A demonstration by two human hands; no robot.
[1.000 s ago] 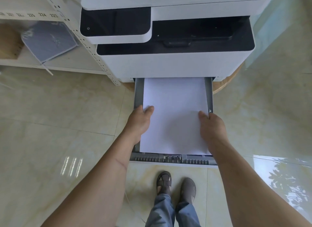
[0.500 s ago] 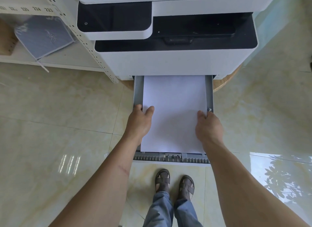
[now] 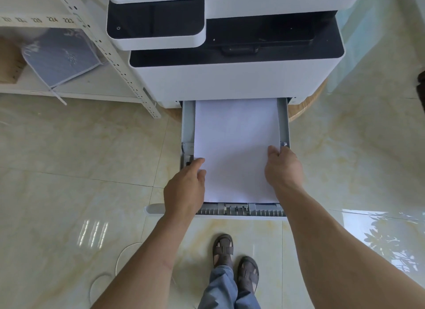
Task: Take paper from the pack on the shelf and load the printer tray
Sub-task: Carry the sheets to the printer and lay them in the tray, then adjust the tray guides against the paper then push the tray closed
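Floor [image 3: 69, 161]: glossy cream marble-pattern tiles with thin grout lines, showing bright window glare and a leafy reflection at right. A thin pale cable [image 3: 124, 258] loops across it. Left: white perforated-steel shelving [image 3: 108, 55], its edge carrying a numbered strip [image 3: 36, 20]. A round wooden base [image 3: 308, 104] shows near the right.

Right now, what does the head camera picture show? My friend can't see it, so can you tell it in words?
Two bare hands settle a stack of white paper in a printer's pulled-out tray, the left hand at its left edge and the right hand at its right. The white printer stands above, beside a shelf, over a shiny tiled floor.
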